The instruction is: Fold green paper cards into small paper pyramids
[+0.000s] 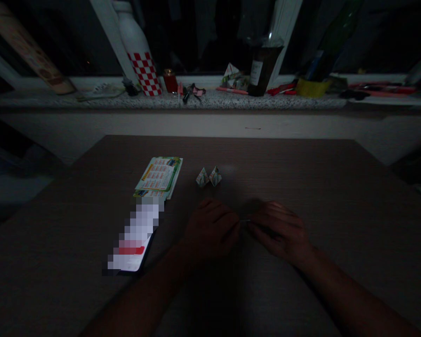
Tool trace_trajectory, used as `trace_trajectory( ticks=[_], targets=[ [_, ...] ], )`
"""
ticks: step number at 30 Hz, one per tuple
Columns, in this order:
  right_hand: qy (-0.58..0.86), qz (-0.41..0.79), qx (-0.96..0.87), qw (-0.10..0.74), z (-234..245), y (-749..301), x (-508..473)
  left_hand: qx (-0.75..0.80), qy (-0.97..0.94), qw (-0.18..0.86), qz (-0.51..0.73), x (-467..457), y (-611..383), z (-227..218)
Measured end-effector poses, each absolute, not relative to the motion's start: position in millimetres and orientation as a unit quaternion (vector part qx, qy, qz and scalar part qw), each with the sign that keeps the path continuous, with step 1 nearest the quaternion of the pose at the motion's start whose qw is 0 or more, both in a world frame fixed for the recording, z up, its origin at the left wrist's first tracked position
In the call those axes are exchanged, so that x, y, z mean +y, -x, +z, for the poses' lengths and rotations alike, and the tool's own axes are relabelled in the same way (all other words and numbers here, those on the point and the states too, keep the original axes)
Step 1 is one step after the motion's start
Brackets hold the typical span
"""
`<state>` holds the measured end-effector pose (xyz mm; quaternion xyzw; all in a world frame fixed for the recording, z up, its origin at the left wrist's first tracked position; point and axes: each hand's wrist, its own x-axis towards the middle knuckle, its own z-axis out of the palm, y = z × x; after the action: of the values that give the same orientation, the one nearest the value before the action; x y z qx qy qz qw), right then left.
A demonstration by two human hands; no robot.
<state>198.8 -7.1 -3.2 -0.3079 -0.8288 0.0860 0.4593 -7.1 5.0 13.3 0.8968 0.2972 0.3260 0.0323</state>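
Hands [210, 230] [279, 234] meet on table [301, 178], edges well apart.

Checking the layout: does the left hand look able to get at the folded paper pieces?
Probably yes: the folded paper pieces lie just beyond the left hand on the table, with nothing between, though its fingers look occupied.

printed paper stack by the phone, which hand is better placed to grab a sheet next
Left, probably: the left hand lies closer to the printed paper stack, which sits ahead on its side next to the phone. The right hand would have to cross over the left.
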Motion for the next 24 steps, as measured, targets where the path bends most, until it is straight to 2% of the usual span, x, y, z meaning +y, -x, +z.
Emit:
trace_trajectory(
  ticks=[5, 15, 19, 24],
  targets=[
    [0.294, 0.072, -0.828, 0.472, -1.5, -193.4, -9.2, 0.295, -0.893, 0.034, 0.339, 2.8, 4.5, 11.6],
    [0.290, 0.046, -0.848, 0.441, -0.8, -190.9, -15.4, 0.288, -0.870, 0.031, 0.398, -0.8, 3.0, 12.0],
    [0.289, 0.037, -0.854, 0.431, -1.0, -191.1, -17.1, 0.281, -0.878, 0.035, 0.386, 0.0, 3.4, 13.3],
    [0.300, 0.042, -0.873, 0.383, 0.1, -193.1, -18.6, 0.286, -0.883, 0.044, 0.370, 1.4, 3.2, 14.2]
  ],
)
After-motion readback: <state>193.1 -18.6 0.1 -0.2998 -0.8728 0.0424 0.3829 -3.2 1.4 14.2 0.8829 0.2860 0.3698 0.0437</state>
